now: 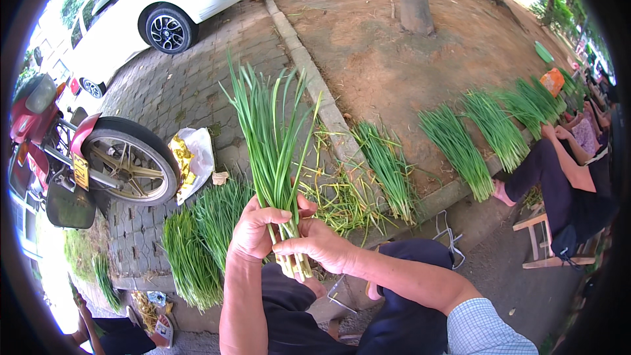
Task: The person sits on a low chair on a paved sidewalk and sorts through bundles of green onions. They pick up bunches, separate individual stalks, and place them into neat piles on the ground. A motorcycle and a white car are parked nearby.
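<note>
A bunch of garlic chives (268,148) stands upright before me, leaves up and pale stem bases down. My left hand (256,229) is closed around its lower stems, thumb across the front. Lower on the right side, my right hand (323,244) grips the same stems near the white ends. Left of my hands lie two heaps, a near chive pile (190,261) and a farther chive pile (224,214). Yellowed leaf scraps (340,204) litter the paving and kerb beyond my right hand. Next to them rests another chive bundle (387,172) across the kerb.
A motorcycle wheel (130,162) and a white plastic bag (199,158) stand at left. Beyond is a white car (172,5). More chive bundles (456,150) line the concrete kerb (300,54). One person (557,172) sits at right by a wooden stool (535,244); another person (118,335) is lower left.
</note>
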The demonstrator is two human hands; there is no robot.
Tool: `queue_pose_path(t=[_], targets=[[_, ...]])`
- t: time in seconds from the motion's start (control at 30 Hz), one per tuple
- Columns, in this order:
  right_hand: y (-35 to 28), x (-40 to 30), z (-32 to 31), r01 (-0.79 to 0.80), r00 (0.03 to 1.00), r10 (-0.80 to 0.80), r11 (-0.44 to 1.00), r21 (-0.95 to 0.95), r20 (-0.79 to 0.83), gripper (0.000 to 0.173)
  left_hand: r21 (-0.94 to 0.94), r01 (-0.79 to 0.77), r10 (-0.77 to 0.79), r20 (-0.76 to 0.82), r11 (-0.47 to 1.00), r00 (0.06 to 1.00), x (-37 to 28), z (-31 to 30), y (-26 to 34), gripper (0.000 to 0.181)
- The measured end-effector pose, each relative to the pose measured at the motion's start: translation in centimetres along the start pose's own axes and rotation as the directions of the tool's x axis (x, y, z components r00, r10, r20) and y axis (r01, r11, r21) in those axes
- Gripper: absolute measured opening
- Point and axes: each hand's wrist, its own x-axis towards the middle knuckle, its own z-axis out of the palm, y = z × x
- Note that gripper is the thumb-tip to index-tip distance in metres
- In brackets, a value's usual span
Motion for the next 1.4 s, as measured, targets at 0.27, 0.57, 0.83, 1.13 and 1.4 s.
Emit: queue_pose_path(t=[0.27,0.57,0.83,1.13,1.4], targets=[[-0.3,-0.9,0.9,-0.043,0.999,0.044,0.987,0.155,0.0,0.012,0.018,0.032,-0.032,0.019,0.999,0.999,-0.3,0.4,0.3,0.056],[1.4,0.0,0.4,0.072,0.986,-0.084,0.994,-0.087,-0.141,0.013,0.11,0.06,-0.044,-0.139,0.992,0.989,0.2,0.4,-0.1,0.047],[1.0,-0.4,1.0,0.061,0.992,-0.085,0.968,-0.244,-0.09,0.03,0.039,0.062,-0.052,-0.221,0.997,0.974,0.2,0.6,-0.3,0.031],[-2.0,-0.5,-0.6,0.006,0.968,-0.124,0.879,-0.476,-0.216,0.035,0.102,-0.016,0.041,-0.243,0.995,0.969,-0.8,-0.7,1.3,0.027],[-3.0,1.1,-2.8,0.462,0.577,-0.812,0.239,-0.854,0.085,0.028,0.212,0.081,-0.028,-0.241,0.974,0.97,-1.0,0.3,0.5,0.025]])
